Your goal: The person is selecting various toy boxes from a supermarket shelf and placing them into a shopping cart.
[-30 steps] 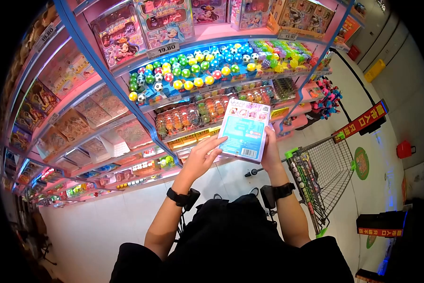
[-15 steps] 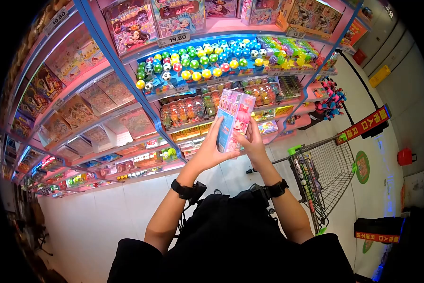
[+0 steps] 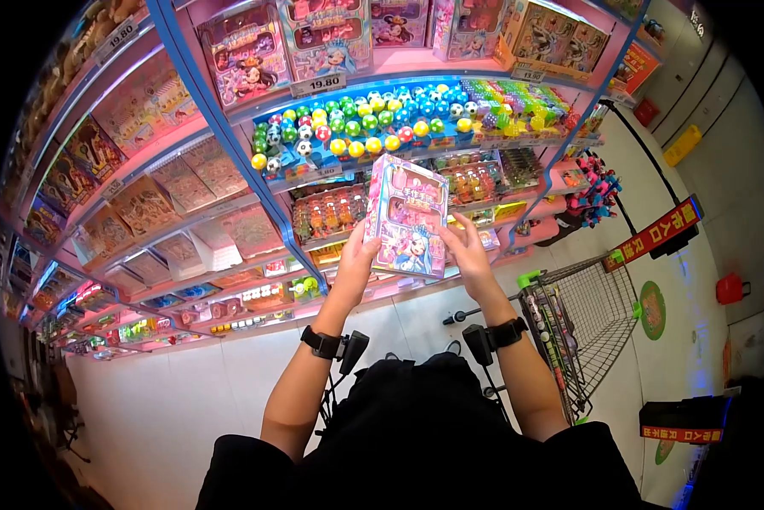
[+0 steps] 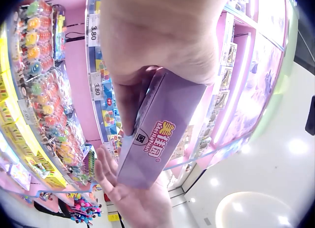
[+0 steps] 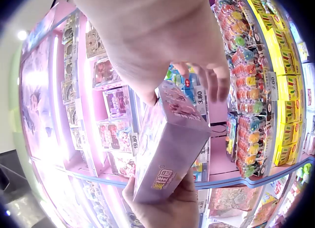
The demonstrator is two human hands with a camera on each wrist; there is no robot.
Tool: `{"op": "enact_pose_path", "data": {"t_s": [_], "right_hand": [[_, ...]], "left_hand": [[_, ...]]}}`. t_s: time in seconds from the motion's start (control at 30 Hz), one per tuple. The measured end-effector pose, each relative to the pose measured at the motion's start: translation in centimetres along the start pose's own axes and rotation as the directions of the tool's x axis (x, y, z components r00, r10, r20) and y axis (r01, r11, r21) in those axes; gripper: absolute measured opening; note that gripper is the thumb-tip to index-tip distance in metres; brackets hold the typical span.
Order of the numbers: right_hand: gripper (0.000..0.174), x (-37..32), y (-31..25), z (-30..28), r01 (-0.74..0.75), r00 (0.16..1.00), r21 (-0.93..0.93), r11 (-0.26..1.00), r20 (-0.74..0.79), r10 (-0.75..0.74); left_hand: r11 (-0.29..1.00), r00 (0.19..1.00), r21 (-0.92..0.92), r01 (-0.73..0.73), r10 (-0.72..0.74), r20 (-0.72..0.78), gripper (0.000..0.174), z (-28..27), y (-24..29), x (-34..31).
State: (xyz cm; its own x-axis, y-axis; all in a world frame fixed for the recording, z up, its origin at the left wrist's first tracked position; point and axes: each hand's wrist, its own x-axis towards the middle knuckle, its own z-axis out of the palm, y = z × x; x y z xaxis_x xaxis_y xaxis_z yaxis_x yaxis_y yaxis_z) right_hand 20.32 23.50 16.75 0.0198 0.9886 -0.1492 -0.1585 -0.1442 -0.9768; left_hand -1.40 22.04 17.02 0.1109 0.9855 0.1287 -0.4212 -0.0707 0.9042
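The toy box, turned from its blue barcoded back a second ago through edge-on, now shows its pink illustrated front, held up before the shelves left of the cart, the grip of the left hand grasping its left edge and that of the right hand its right edge.

The toy box is a flat, upright rectangle in pink and lilac. Its front bears a cartoon girl with blue hair and faces the person, leaning slightly. The narrow lilac side panel carries a printed logo. It hangs in the air between the left hand and right hand, one at each long edge.
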Motion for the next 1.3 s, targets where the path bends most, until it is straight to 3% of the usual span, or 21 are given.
{"op": "enact_pose_path", "data": {"t_s": [0.03, 0.13, 0.2, 0.27, 0.3, 0.33, 0.4, 0.5, 0.57, 0.63, 0.73, 0.8, 0.9, 1.0, 1.03, 1.1, 1.2, 1.3], "right_hand": [[0.048, 0.0, -0.5, -0.3, -0.084, 0.990, 0.140, 0.987, 0.125, 0.066], [0.045, 0.6, -1.9, -0.4, -0.042, 0.965, 0.087, 0.995, 0.262, 0.018], [0.050, 0.7, -4.5, 0.2, 0.088, 0.959, 0.161, 0.983, 0.253, -0.127], [0.050, 2.1, -6.6, 0.1, 0.168, 0.958, 0.129, 0.977, 0.214, -0.193], [0.052, 2.8, -7.9, 0.2, 0.240, 0.947, 0.098, 0.966, 0.193, -0.255], [0.057, 3.4, -9.4, 0.1, 0.294, 0.927, 0.097, 0.951, 0.214, -0.309], [0.064, 4.6, -12.1, 0.3, 0.420, 0.883, 0.064, 0.905, 0.202, -0.424], [0.072, 5.9, -15.5, 0.5, 0.537, 0.823, 0.025, 0.843, 0.202, -0.531], [0.067, 5.7, -17.9, 1.0, 0.576, 0.797, 0.010, 0.817, 0.218, -0.564], [0.055, 5.5, -19.8, 1.5, 0.621, 0.774, -0.051, 0.782, 0.192, -0.603], [0.050, 6.7, -21.0, 1.5, 0.731, 0.681, -0.139, 0.668, 0.196, -0.705], [0.048, 6.6, -21.7, 1.4, 0.698, 0.714, -0.120, 0.706, 0.196, -0.672], [0.049, 7.0, -22.8, 1.3, 0.719, 0.695, -0.179, 0.672, 0.211, -0.688], [0.052, 7.6, -22.8, 1.3, 0.740, 0.673, -0.200, 0.643, 0.224, -0.705], [0.055, 8.0, -22.7, 1.2, 0.727, 0.686, -0.167, 0.666, 0.225, -0.692], [0.066, 8.5, -22.9, 0.8, 0.693, 0.718, -0.146, 0.706, 0.223, -0.659], [0.073, 9.6, -23.7, 0.3, 0.830, 0.531, -0.285, 0.480, 0.139, -0.836], [0.081, 9.0, -26.9, -0.4, 0.866, 0.228, -0.491, 0.089, 0.231, -0.946]], "left_hand": [[0.994, 0.999, 0.104, -0.042, 0.042, -0.002, 0.053, 0.2, 0.4, 0.2], [0.960, 0.991, 0.248, -0.127, 0.112, 0.072, 0.053, 0.6, 1.7, 1.0], [0.962, 0.983, 0.208, -0.177, 0.161, 0.090, 0.050, 0.5, 1.7, 2.8], [0.875, 0.953, 0.378, -0.302, 0.271, 0.135, 0.047, 0.3, 2.9, 5.0], [0.878, 0.957, 0.381, -0.289, 0.256, 0.136, 0.046, 1.3, 5.1, 5.4], [0.793, 0.921, 0.467, -0.390, 0.342, 0.188, 0.046, 1.8, 6.7, 6.4], [0.702, 0.887, 0.544, -0.460, 0.400, 0.233, 0.048, 2.6, 9.3, 8.1], [0.608, 0.871, 0.633, -0.478, 0.422, 0.252, 0.049, 4.6, 13.5, 9.1], [0.592, 0.843, 0.615, -0.521, 0.469, 0.262, 0.051, 5.2, 14.5, 10.1], [0.481, 0.805, 0.676, -0.559, 0.511, 0.302, 0.055, 6.2, 16.1, 10.2], [0.406, 0.785, 0.705, -0.581, 0.507, 0.355, 0.063, 7.2, 16.9, 10.8], [0.287, 0.717, 0.718, -0.635, 0.566, 0.408, 0.064, 7.8, 17.1, 11.4], [0.367, 0.763, 0.720, -0.589, 0.547, 0.346, 0.064, 8.3, 17.2, 12.6], [0.340, 0.757, 0.751, -0.566, 0.576, 0.310, 0.066, 9.5, 18.1, 13.3], [0.174, 0.650, 0.756, -0.631, 0.650, 0.393, 0.072, 9.4, 18.0, 14.2], [0.195, 0.662, 0.748, -0.634, 0.636, 0.396, 0.073, 10.2, 19.0, 14.6], [0.184, 0.664, 0.763, -0.620, 0.641, 0.385, 0.074, 10.6, 19.1, 15.5], [0.157, 0.664, 0.776, -0.611, 0.636, 0.394, 0.076, 10.7, 18.8, 16.8]]}}
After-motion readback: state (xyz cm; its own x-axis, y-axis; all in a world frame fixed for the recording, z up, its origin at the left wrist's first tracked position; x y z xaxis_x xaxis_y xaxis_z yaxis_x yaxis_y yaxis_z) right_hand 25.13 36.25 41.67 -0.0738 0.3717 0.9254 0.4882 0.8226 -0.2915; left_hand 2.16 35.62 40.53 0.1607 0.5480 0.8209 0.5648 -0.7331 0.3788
